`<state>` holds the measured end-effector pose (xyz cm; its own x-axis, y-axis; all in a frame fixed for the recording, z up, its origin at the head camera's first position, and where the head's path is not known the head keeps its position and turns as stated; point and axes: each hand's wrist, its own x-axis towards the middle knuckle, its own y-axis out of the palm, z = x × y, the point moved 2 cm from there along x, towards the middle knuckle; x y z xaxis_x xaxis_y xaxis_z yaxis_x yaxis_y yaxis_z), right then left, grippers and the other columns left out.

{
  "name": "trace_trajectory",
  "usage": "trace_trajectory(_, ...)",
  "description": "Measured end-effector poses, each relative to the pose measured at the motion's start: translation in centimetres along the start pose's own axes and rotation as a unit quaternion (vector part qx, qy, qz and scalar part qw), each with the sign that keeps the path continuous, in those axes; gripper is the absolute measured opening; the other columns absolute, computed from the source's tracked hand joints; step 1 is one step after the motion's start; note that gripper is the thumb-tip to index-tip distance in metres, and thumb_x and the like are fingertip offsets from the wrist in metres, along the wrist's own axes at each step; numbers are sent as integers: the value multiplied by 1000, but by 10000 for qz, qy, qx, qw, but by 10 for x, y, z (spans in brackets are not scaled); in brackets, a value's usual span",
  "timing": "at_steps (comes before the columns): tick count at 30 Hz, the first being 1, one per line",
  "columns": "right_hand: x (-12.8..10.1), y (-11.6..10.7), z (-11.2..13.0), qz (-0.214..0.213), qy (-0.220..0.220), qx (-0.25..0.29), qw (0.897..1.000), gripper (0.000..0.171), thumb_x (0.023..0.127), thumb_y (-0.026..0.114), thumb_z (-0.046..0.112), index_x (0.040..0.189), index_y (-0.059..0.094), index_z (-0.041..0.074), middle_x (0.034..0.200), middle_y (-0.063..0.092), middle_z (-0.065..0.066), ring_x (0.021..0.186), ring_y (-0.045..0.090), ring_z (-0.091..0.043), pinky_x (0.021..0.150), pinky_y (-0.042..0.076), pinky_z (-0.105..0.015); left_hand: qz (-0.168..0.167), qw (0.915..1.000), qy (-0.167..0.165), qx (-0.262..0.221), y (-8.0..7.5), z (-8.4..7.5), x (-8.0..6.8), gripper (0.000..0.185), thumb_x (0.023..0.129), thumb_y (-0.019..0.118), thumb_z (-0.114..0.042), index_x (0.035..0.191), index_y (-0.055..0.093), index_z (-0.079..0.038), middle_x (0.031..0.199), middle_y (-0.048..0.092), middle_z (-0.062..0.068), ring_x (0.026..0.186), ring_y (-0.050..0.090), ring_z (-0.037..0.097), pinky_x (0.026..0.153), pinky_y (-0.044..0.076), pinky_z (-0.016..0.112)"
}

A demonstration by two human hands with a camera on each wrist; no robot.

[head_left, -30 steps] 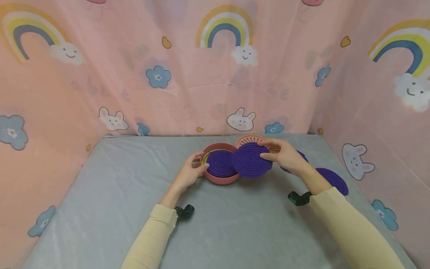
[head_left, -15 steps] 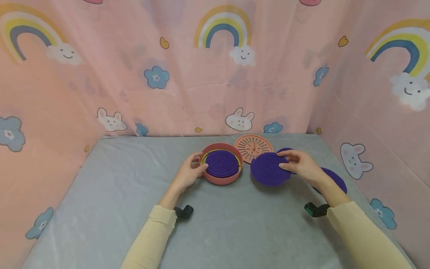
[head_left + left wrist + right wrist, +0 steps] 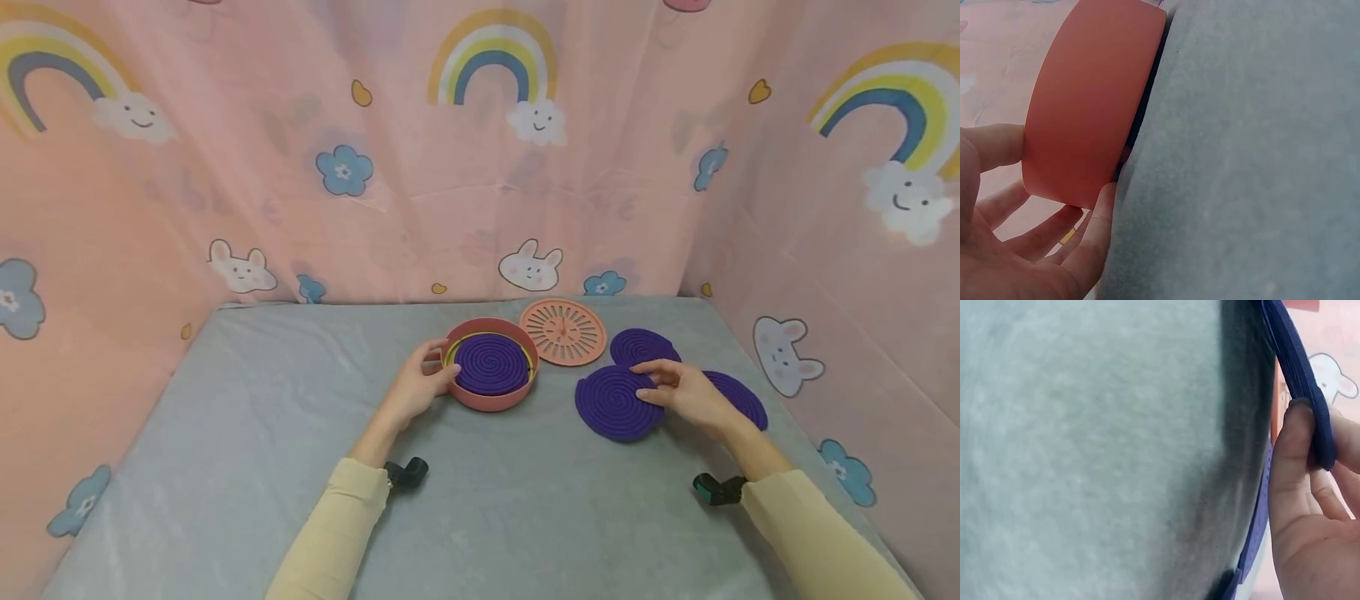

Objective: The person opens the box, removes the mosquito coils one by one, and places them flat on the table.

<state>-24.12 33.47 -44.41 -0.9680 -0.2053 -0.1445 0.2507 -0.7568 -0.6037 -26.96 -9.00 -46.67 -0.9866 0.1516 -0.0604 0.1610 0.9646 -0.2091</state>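
My right hand (image 3: 690, 396) pinches the edge of a purple spiral disc (image 3: 617, 402), tilted above the grey cloth (image 3: 525, 517), thumb on one face, fingers on the other; a second spiral disc (image 3: 738, 398) lies beyond my right wrist; my left hand (image 3: 415, 383) grips the wall of the round pink box (image 3: 491, 403); inside sit one spiral disc (image 3: 491, 364) and a yellow rim (image 3: 451, 353) around it; behind lie another spiral disc (image 3: 643, 344) and a slotted orange lid (image 3: 563, 332).
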Motion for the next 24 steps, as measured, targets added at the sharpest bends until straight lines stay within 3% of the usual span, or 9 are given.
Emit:
trace_trajectory(3,2,3,-3,-12,60,-239,9997,51,89,68,33,132,54,10,129,47,-21,115,43,-34,84,44,-41,-9,10000,14,14,-1,-1,-1,52,90,67,-25,138,47,-20,133,46,12,119,52,26,79,56,31)
trace_trajectory(5,2,4,-4,-2,144,-347,9993,51,88,68,32,132,54,10,127,48,-21,113,43,-33,83,44,-39,8,10000,14,-1,-1,-2,-2,53,90,67,-25,138,47,-20,133,46,11,119,52,26,79,56,32)
trace_trajectory(10,-1,1,-3,7,182,-434,9989,51,89,68,32,131,53,8,128,48,-23,113,46,-35,80,48,-39,21,10000,-5,-14,0,-2,-2,53,90,68,-26,138,47,-20,134,46,12,120,52,27,80,56,33)
trace_trajectory(17,-6,-8,-4,-91,136,-169,9997,47,91,65,24,129,52,-1,118,58,-22,94,61,-26,71,55,-34,27,10000,22,-68,1,0,-1,53,90,68,-25,138,47,-19,133,46,11,120,52,26,80,56,32)
trace_trajectory(24,-3,-15,3,-299,68,-388,9988,48,94,61,31,129,52,0,116,60,-20,87,61,-27,71,52,-38,23,10000,1,-16,0,-1,-1,53,90,68,-25,138,47,-19,133,45,12,119,52,27,79,56,32)
